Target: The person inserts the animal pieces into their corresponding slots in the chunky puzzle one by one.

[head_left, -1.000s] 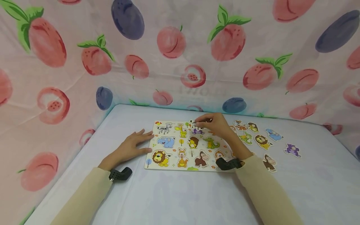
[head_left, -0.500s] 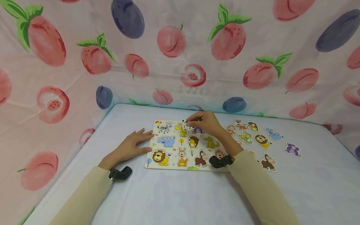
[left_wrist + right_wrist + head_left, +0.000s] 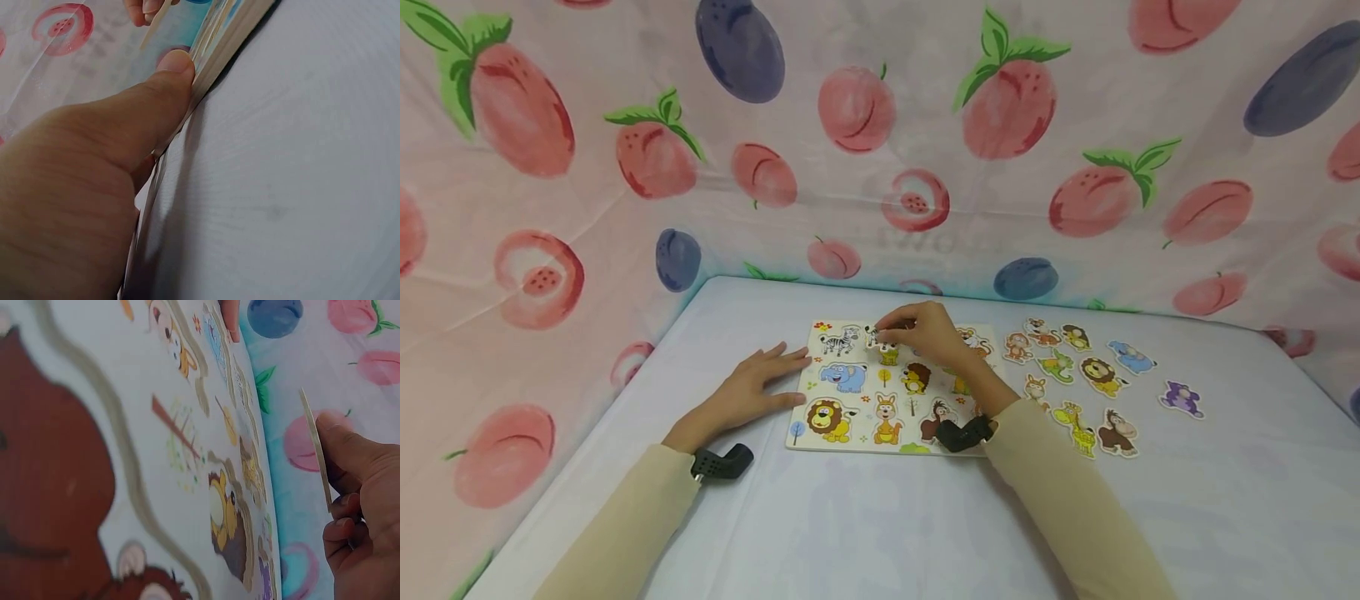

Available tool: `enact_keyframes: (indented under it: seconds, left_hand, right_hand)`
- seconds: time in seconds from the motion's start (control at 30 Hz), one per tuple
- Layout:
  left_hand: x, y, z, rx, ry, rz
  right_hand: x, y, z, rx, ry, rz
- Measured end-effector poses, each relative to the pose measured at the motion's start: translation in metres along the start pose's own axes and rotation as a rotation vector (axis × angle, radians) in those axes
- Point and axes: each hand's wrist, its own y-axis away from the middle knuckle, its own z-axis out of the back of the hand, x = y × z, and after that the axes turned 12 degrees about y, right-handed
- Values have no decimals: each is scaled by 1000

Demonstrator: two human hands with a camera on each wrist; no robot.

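Note:
My right hand (image 3: pixel 921 329) pinches a zebra puzzle piece (image 3: pixel 872 336) above the top row of the puzzle board (image 3: pixel 857 435). In the right wrist view the zebra piece (image 3: pixel 317 450) shows edge-on between thumb and fingers, raised off the board. It overlaps the giraffe recess in the head view, just right of the zebra recess (image 3: pixel 840 342). My left hand (image 3: pixel 752 385) lies with fingers spread on the table, fingertips at the board's left edge. In the left wrist view the left thumb (image 3: pixel 178 65) touches the board's side (image 3: pixel 219 59).
Several loose animal pieces lie right of the board, among them an elephant (image 3: pixel 1131 357), a lion (image 3: pixel 1101 377), a purple animal (image 3: pixel 1182 398), a giraffe (image 3: pixel 1076 428) and a brown ape (image 3: pixel 1117 433). A fruit-print cloth (image 3: pixel 850 200) hangs behind the white table (image 3: pixel 850 525).
My right hand has carried the zebra piece leftward over the board's top row, from the purple animal's recess to the giraffe's. The loose giraffe piece has come into view. The left hand stays put.

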Motion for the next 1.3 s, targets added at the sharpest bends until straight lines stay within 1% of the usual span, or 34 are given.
enact_keyframes:
  seconds: [0.17,0.43,0.7,0.83,0.93,1.17,1.3]
  left_hand:
    - [-1,0,0,2,2,14]
    - [0,0,0,5,-2,22]
    - [0,0,1,4,4,18]
    - [-1,0,1,3,9,16]
    - [-2,-1,0,7,9,15]
    - [-5,-1,1,10,-4,18]
    - [-5,0,1,6,-6,13]
  right_hand:
    - [7,-6,-8,14,-27,-36]
    - [15,-14,-21,12,-63,-12]
    - [21,-22,-36,8,-72,0]
    - [23,-25,-42,2,-59,6]
    - [23,-27,-47,-7,-57,-10]
    - [24,-30,-58,-27,-42,-15]
    - [23,-31,-63,-41,-36,-46]
